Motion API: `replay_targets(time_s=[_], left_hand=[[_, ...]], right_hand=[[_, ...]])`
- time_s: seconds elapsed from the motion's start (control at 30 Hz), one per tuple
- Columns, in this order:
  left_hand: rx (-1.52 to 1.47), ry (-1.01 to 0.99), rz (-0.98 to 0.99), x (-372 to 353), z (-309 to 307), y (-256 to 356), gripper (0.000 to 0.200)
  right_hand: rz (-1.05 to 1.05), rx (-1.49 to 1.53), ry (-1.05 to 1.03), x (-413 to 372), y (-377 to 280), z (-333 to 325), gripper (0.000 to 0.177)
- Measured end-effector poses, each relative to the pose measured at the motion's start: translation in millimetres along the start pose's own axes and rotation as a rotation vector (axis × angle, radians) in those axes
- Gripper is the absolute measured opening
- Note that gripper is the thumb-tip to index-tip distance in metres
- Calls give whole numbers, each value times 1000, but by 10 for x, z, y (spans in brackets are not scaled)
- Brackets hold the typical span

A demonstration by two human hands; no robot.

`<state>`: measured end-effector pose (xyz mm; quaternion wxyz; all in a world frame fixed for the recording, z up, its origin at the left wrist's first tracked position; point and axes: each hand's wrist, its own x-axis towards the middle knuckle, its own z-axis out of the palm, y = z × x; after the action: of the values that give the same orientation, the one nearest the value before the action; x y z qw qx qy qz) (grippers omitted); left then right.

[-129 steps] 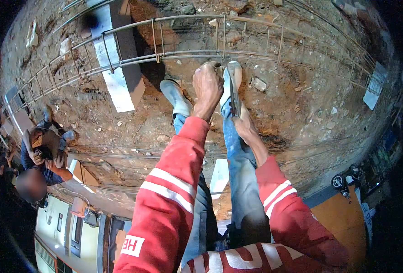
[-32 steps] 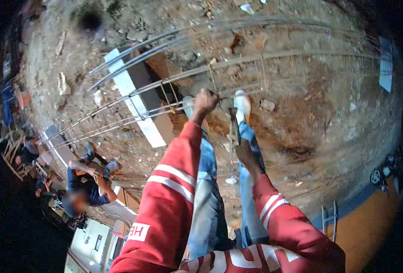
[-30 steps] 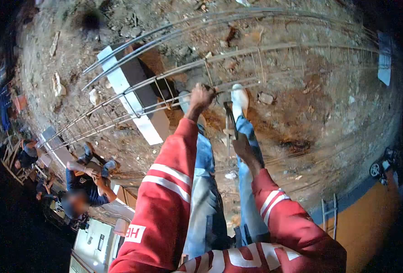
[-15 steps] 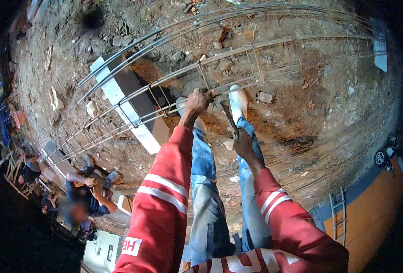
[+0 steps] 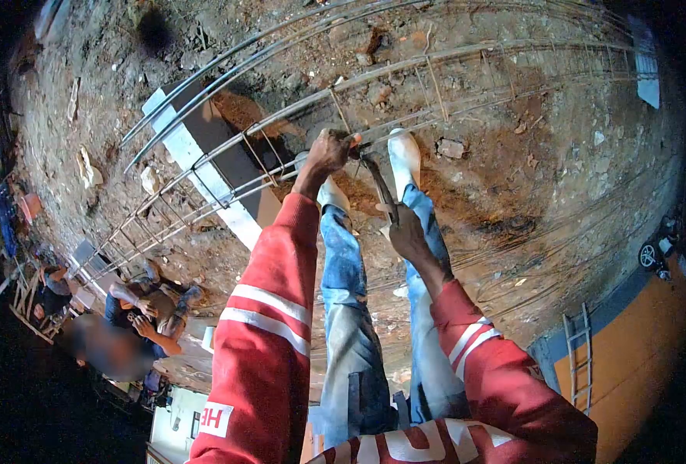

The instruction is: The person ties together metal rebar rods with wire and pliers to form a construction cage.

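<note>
A long rebar cage [image 5: 275,161] with square stirrups runs across the view, over the toes of my boots. My left hand [image 5: 331,151] is closed around its near bars. In my right hand [image 5: 408,232] is a dark pair of pincers [image 5: 379,182], gripped by the handles. The pincers' head meets the near bars just right of my left fingers. Whether the jaws hold a wire there cannot be made out.
White-topped blocks [image 5: 223,203] prop up the cage, with another support [image 5: 647,77] at far right. Loose long bars [image 5: 227,76] lie beyond. A co-worker [image 5: 145,309] sits at lower left. A ladder [image 5: 579,359] leans at lower right. Rubble dots the dirt.
The whole view has shifted, so the cage sits slightly higher and further left. My right hand has moved a little left with the pincers. The co-worker's hands and head have moved.
</note>
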<state>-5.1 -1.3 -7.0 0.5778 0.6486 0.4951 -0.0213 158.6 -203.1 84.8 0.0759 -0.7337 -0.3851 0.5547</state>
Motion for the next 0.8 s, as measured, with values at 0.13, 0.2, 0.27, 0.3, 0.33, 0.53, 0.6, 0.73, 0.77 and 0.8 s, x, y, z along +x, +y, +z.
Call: replay_targets(time_s=[0.13,0.2,0.27,0.3,0.33,0.53,0.6,0.73,0.77,0.8], left_hand=[[50,-32,90,-15,-56,71,40],[171,58,287,-41,-63,75,40],[-14,-57,30,-33,-76,133,42],[-19,-54,26,-34,-49,130,42],[-8,-22,23,-33,-25,129,43],[15,70,45,-24,67,73,46],[13,80,39,-28,62,80,45],[254,128,213,3,91,87,43],[199,117,168,0,66,116,43],[143,108,121,-7,75,93,42]], right_hand=[[1,-11,22,-8,69,148,29],[3,-58,15,9,179,193,33],[18,-64,23,48,287,197,36],[25,-58,31,51,329,202,38],[31,-50,31,73,365,203,40],[63,67,7,299,909,304,52],[78,66,22,261,825,308,53],[-43,-271,144,34,37,137,35],[-158,-328,275,57,92,156,27],[-160,-333,271,81,116,140,27]])
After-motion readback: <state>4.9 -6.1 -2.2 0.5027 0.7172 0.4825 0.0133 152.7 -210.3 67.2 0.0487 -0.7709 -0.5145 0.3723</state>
